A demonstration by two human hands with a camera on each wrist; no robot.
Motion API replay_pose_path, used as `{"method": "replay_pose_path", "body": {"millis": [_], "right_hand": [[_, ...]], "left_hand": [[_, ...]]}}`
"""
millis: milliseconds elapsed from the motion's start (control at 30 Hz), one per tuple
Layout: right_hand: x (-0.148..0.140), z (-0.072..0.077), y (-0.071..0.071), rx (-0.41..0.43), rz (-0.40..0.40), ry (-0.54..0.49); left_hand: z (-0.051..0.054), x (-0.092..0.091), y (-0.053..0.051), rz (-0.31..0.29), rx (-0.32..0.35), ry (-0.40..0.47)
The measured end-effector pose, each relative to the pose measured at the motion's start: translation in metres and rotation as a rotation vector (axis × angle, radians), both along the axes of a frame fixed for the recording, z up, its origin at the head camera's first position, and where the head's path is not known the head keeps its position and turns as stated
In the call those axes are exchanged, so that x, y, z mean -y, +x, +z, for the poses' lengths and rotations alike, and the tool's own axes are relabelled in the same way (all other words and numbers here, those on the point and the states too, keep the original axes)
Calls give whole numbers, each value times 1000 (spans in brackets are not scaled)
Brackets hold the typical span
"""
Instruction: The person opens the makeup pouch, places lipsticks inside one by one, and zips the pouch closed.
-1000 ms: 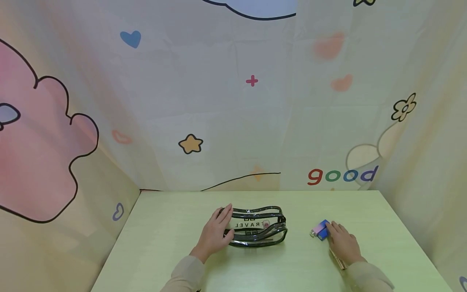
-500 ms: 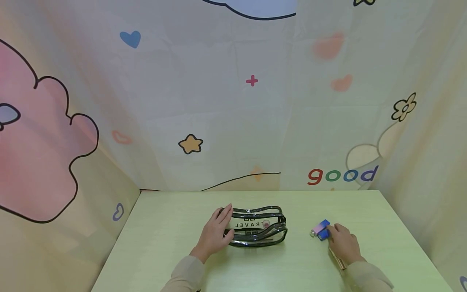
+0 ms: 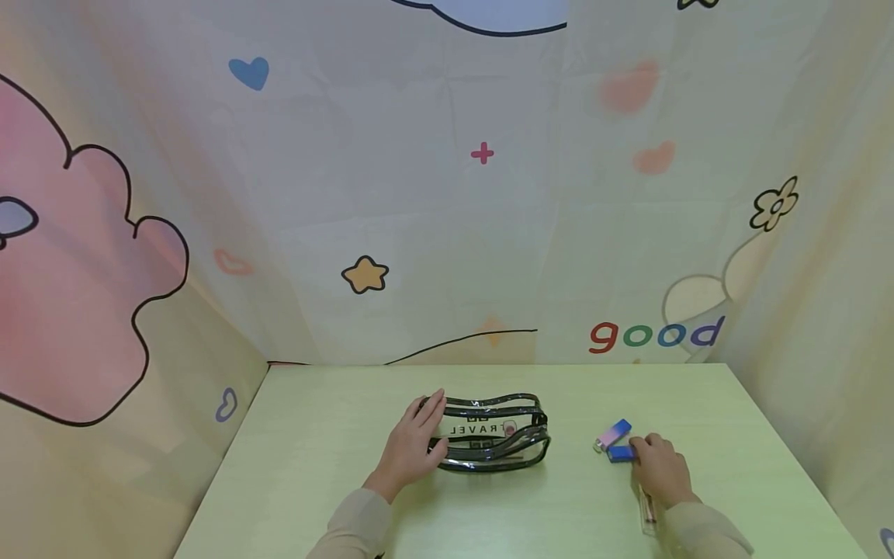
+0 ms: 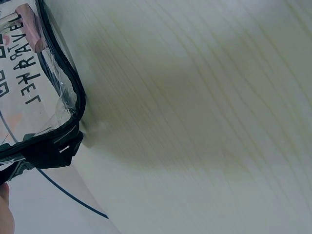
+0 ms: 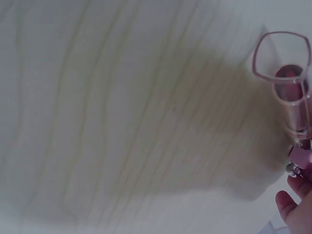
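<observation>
A see-through pouch (image 3: 482,429) with black edging and mirrored "TRAVEL" lettering lies mid-table. My left hand (image 3: 410,453) rests on its left end, fingers straight and thumb apart; the left wrist view shows the pouch's corner (image 4: 29,87) with a pink item inside. My right hand (image 3: 663,468) has curled fingers that pinch the right end of a small blue block (image 3: 618,454). Just behind that block lies a blue-to-pink lighter (image 3: 615,435). Under the right palm a clear tube (image 3: 649,514) sticks out toward the front; in the right wrist view the tube (image 5: 291,95) has something red inside.
The pale wooden table (image 3: 314,435) meets a printed cloth backdrop (image 3: 419,194) along its back edge. More printed cloth hangs at the left and right sides.
My right hand has drawn back slightly, its fingers more curled. The blue block has turned level and parted a little from the lighter, and the clear tube has swung straighter. My left hand has not moved.
</observation>
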State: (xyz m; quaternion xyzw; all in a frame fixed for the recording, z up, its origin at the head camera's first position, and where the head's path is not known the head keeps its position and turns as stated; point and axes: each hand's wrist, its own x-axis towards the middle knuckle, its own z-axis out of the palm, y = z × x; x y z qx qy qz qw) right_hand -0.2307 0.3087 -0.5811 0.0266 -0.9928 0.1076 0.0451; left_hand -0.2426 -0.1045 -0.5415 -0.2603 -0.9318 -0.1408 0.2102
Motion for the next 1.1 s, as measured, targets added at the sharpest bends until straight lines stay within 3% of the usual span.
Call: {"method": "replay_pose_path", "body": {"millis": [200,767,1100], "right_hand": [[-1,0,1,18,3,5],[-9,-5,3,-58,48,18],[-7,-2,1,-186,61,-16]], "left_hand": [[-1,0,-1,1,17,5],[-2,0,-1,-2,15,9],[-2,0,-1,-7,2,19]]}}
